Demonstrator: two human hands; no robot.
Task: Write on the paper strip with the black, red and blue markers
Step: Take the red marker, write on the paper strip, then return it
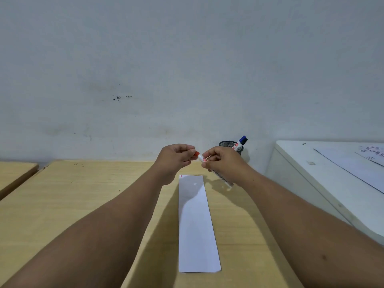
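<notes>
A long white paper strip (196, 223) lies on the wooden desk (83, 204), with small red marks at its far left corner. Above its far end I hold the red marker (201, 158) between both hands. My left hand (176, 156) pinches the red cap end. My right hand (222, 161) grips the white barrel. Another marker (222, 178) with a white barrel sticks out below my right hand; its colour is hidden. The blue marker (241, 143) stands in a black mesh pen cup (228, 144) behind my right hand.
A grey wall rises just behind the desk. A white cabinet (311, 175) with printed sheets (372, 156) on top stands at the right. A second wooden desk (14, 173) adjoins on the left.
</notes>
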